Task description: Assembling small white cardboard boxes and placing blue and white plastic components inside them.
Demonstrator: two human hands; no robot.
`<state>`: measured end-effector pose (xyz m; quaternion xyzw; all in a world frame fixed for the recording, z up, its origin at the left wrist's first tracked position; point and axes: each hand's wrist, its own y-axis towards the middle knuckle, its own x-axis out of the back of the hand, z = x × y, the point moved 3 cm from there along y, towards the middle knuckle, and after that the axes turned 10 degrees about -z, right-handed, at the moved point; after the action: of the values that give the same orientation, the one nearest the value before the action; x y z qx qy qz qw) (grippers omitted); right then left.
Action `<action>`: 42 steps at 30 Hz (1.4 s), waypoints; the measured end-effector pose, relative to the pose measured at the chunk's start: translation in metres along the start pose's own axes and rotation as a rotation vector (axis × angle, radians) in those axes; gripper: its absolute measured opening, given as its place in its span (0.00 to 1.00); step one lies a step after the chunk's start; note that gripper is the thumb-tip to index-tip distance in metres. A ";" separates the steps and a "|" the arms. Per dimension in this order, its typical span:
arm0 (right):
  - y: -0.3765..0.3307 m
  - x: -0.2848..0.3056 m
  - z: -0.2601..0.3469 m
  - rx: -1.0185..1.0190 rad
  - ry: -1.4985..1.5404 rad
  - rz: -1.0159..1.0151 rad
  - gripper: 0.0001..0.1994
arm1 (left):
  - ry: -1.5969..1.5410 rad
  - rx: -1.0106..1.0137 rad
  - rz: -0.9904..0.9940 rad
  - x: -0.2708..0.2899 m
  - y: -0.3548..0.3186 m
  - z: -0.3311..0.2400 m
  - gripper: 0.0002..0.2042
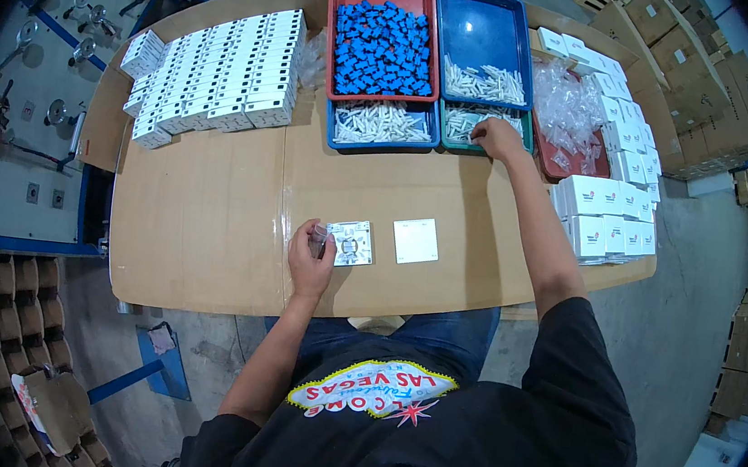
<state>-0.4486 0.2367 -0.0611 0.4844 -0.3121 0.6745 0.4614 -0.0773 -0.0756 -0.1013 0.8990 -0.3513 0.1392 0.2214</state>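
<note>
My left hand (309,261) is closed around a small clear plastic bag (319,233) near the front of the cardboard-covered table. Right beside its fingers lies a white square leaflet (354,245) with printed drawings. A plain white square piece (416,242), flat box or card, lies a little to the right. My right hand (500,140) reaches far forward to the green tray (456,148), which holds small white plug-like parts (465,121). Its fingers are bent together over the tray's right side; whatever they pinch is too small to make out.
A red tray (330,37) of blue parts and blue trays (487,27) of white plug-like parts stand at the back. Rows of white boxes (218,71) fill the left; more white boxes (592,197) stand right, near clear plastic bags (565,103). Cardboard edging (102,127) borders the table.
</note>
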 end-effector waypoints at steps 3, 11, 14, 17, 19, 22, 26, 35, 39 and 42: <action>0.009 -0.008 -0.010 0.052 0.052 0.053 0.08 | -0.003 0.017 0.017 -0.001 0.002 0.000 0.19; 0.004 -0.012 -0.016 0.083 0.026 0.013 0.07 | 0.007 -0.004 -0.011 -0.002 0.001 0.001 0.19; -0.002 -0.005 -0.007 0.069 0.115 -0.078 0.06 | -0.020 0.011 0.005 0.002 -0.001 0.004 0.19; -0.007 0.004 -0.023 0.014 0.424 -0.424 0.06 | -0.010 0.001 0.005 0.002 -0.001 0.001 0.20; -0.012 0.001 -0.036 -0.036 0.610 -0.470 0.05 | -0.020 -0.006 -0.008 0.000 -0.001 -0.004 0.21; -0.038 -0.006 0.023 -0.207 0.912 -0.341 0.05 | 0.012 -0.055 -0.033 0.007 0.001 0.003 0.22; -0.095 -0.017 0.102 -0.282 1.010 -0.185 0.05 | -0.013 -0.094 -0.010 -0.001 0.006 -0.006 0.23; -0.163 -0.097 0.232 -0.113 1.123 -0.038 0.04 | 0.007 -0.208 0.011 0.011 0.005 -0.018 0.21; -0.171 -0.090 0.248 0.124 0.962 -0.049 0.06 | -0.037 -0.204 0.020 0.010 0.005 -0.016 0.21; -0.175 -0.084 0.255 0.201 0.928 0.004 0.06 | -0.044 -0.206 0.007 0.010 0.005 -0.015 0.21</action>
<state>-0.1844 0.0546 -0.0596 0.1735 -0.0070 0.8475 0.5016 -0.0748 -0.0774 -0.0829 0.8730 -0.3718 0.0835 0.3043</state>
